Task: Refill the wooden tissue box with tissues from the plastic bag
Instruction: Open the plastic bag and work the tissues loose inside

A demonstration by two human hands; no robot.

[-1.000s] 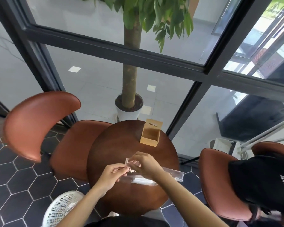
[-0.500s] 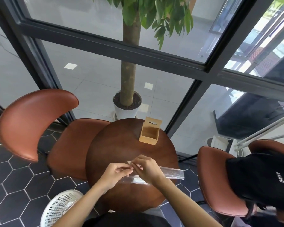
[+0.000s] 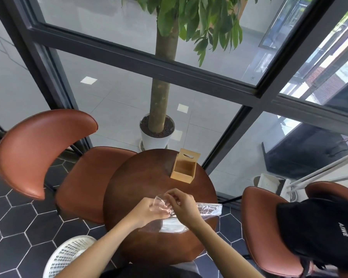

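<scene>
A clear plastic bag (image 3: 206, 210) with white tissues inside lies across the near part of the round dark-brown table (image 3: 141, 181). My left hand (image 3: 149, 210) and my right hand (image 3: 182, 204) both pinch the bag's left, open end, and the film there curls upward. The wooden tissue box (image 3: 182, 169) stands at the table's far edge, its inside bare, with its slotted lid tipped up behind it.
Brown leather chairs stand at the left (image 3: 48, 149) and right (image 3: 267, 229); a black garment (image 3: 319, 229) hangs over the right one. A white mesh basket (image 3: 68, 255) sits on the floor at lower left. A potted tree (image 3: 158, 135) stands behind the glass wall.
The bag's open end has lifted and spread between my fingers. Both hands stayed over the near half of the table. The camera shifted slightly.
</scene>
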